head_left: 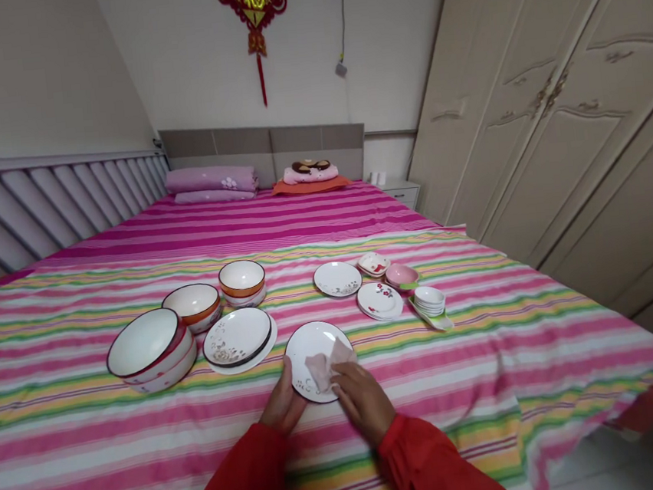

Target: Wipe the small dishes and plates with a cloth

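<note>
A white plate with a small flower pattern lies on the striped bed cover in front of me. My left hand grips its near left rim, thumb on top. My right hand presses a crumpled pinkish cloth onto the plate's right side, fingers closed on the cloth. Both sleeves are red.
Left of the plate sit a dark-rimmed plate, a large red-banded bowl stack and two orange-banded bowls. To the right lie small plates, little bowls and stacked white cups. A wardrobe stands right of the bed.
</note>
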`<state>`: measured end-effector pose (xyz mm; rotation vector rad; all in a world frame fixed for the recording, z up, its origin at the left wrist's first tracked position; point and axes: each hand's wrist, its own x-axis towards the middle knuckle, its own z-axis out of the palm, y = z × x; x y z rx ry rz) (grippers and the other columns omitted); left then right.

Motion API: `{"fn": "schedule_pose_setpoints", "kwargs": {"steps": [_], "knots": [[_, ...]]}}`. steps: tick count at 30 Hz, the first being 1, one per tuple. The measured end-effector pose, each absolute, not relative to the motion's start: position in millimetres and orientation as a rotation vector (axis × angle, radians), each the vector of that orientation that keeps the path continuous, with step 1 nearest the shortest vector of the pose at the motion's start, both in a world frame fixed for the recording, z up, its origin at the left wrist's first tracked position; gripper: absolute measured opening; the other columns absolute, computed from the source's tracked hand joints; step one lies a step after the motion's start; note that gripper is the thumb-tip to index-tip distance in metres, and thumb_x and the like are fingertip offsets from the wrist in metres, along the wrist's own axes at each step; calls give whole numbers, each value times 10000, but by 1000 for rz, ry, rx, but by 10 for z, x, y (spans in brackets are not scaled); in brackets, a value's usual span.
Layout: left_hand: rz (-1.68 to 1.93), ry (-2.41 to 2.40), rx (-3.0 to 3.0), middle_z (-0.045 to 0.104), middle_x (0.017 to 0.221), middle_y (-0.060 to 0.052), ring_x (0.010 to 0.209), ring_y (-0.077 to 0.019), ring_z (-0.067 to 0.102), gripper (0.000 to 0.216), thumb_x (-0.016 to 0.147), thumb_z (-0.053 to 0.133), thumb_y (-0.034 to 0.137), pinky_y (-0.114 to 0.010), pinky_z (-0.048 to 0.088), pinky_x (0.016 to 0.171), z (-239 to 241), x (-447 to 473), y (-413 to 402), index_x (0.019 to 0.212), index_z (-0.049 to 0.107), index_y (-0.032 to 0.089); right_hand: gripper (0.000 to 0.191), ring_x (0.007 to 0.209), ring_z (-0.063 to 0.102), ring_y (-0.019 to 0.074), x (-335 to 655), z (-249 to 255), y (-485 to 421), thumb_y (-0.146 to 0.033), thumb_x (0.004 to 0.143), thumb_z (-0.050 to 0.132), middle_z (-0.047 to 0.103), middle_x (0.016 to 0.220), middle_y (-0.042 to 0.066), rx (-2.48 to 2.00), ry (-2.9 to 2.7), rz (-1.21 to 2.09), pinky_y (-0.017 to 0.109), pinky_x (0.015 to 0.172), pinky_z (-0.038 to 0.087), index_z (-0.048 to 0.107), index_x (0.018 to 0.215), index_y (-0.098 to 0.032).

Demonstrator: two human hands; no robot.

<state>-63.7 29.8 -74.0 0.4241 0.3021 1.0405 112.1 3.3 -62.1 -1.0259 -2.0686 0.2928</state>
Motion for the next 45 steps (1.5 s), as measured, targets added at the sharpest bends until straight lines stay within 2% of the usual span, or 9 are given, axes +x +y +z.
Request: {"fn": "schedule_pose_setpoints", "kwargs": {"steps": [4, 7, 9, 13, 19, 26, 37, 41, 45], "knots": [[1080, 349, 432, 529, 1283, -141, 1293, -245, 357, 636, 863, 323, 534, -448, 123, 1124, -762, -631, 314, 1366, 353, 146, 251, 803, 562, 197, 1241, -544, 175, -329, 865, 466, 643, 799, 68, -1131, -1822, 390, 337, 762, 446, 653, 772, -189], [1104, 371, 422, 526, 1284, -141, 1286, -246, 366, 662, 854, 322, 551, -453, 122, 1121, -809, -660, 331, 1385, 312, 156, 370, 570, 478, 138, 1290, -484, 237, -444, 821, 511, 502, 538, -9, -1249, -1373, 600, 255, 567, 395, 559, 566, -180], [1120, 349, 416, 508, 1302, -133, 1284, -243, 367, 668, 853, 310, 559, -453, 124, 1120, -851, -683, 347, 1399, 278, 175, 402, 495, 412, 108, 1338, -460, 227, -501, 750, 577, 422, 471, -46, -1252, -1098, 785, 228, 496, 344, 496, 516, -184], [1146, 262, 398, 472, 1339, -102, 1290, -233, 355, 656, 853, 278, 570, -450, 129, 1119, -912, -709, 381, 1414, 222, 234, 394, 493, 431, 103, 1350, -452, 114, -515, 585, 717, 479, 482, -45, -1180, -960, 1238, 222, 482, 341, 548, 546, -162], [1114, 296, 375, 472, 1338, -118, 1296, -239, 348, 686, 844, 276, 589, -446, 150, 1118, -882, -706, 380, 1413, 232, 208, 439, 462, 445, 95, 1031, -538, 54, -525, 571, 730, 522, 459, -19, -1134, -980, 1540, 221, 458, 340, 552, 457, -140], [1113, 259, 380, 471, 1347, -100, 1289, -226, 367, 672, 839, 271, 596, -420, 146, 1124, -880, -703, 376, 1405, 261, 233, 291, 525, 585, 154, 929, -579, 160, -388, 530, 774, 649, 554, 50, -1092, -804, 1654, 254, 517, 432, 663, 544, -119], [1153, 287, 395, 402, 1408, -77, 1295, -226, 359, 634, 848, 288, 572, -436, 174, 1109, -755, -671, 364, 1414, 185, 308, 275, 485, 537, 126, 958, -458, 422, -369, 525, 760, 636, 525, 32, -1061, -784, 1588, 233, 499, 384, 658, 534, -113], [1124, 337, 414, 399, 1408, -100, 1283, -235, 377, 598, 880, 321, 502, -447, 191, 1104, -750, -670, 358, 1419, 185, 283, 311, 532, 563, 141, 955, -513, 486, -387, 506, 778, 658, 572, 52, -1032, -808, 1599, 242, 533, 401, 684, 576, -98], [1108, 351, 415, 474, 1350, -118, 1257, -234, 416, 548, 911, 367, 361, -441, 216, 1101, -755, -674, 355, 1417, 214, 220, 377, 556, 581, 160, 978, -631, 493, -438, 515, 788, 671, 605, 65, -1005, -837, 1633, 268, 560, 422, 698, 635, -92]]}}
